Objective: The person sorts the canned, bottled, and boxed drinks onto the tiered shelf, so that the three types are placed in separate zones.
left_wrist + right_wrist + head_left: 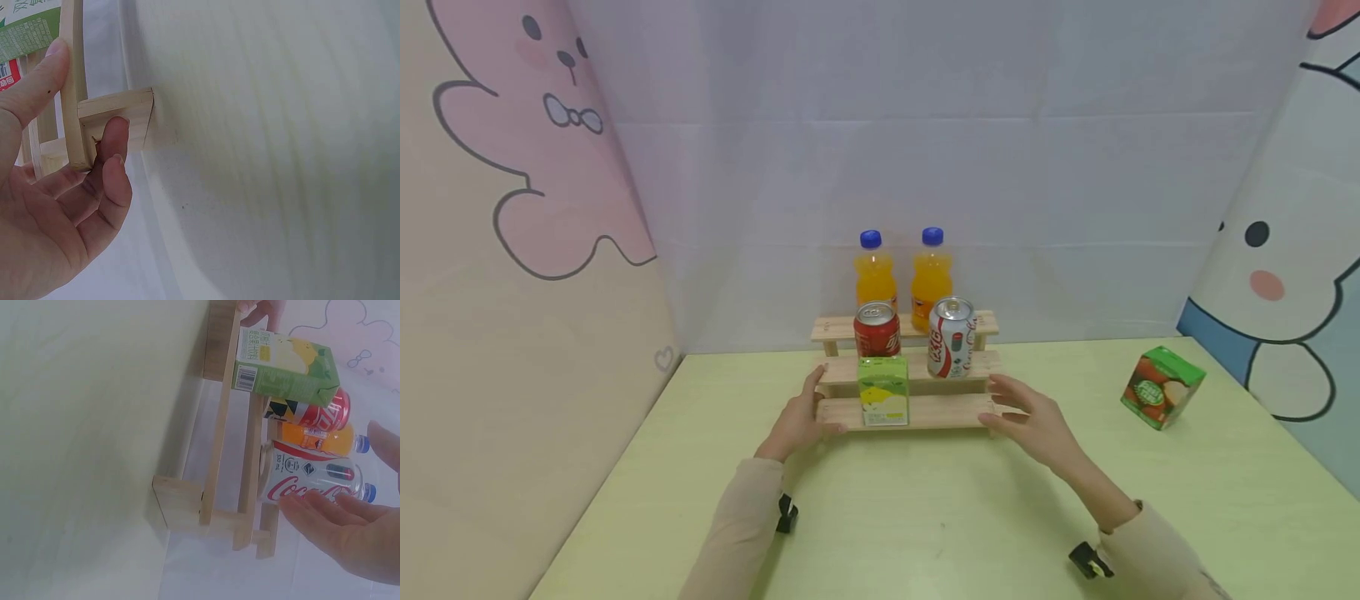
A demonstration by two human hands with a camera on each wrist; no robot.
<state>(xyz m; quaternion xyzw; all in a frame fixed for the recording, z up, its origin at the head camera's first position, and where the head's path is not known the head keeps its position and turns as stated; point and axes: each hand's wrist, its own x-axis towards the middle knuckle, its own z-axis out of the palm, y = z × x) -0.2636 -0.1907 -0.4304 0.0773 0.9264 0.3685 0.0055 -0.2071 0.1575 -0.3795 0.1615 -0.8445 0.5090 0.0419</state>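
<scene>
A three-step wooden rack (pixel 945 410) stands on the table. My left hand (pixel 799 423) grips its left end; in the left wrist view the thumb (pixel 49 72) lies along the lowest slat and the other fingers curl under the end. My right hand (pixel 1037 425) is at the rack's right end with fingers spread and relaxed, holding nothing. On the bottom step stands a green juice carton (pixel 883 392). The middle step holds a red cola can (pixel 877 330) and a white Coca-Cola can (pixel 951 337). Two orange soda bottles (pixel 875 277) with blue caps stand on the top step.
A second juice carton (pixel 1162 388), green and red-brown, sits apart on the right of the pale table (pixel 910 517). White cloth (pixel 925 150) hangs behind the rack. Side panels with cartoon animals (pixel 1285 250) border the table left and right.
</scene>
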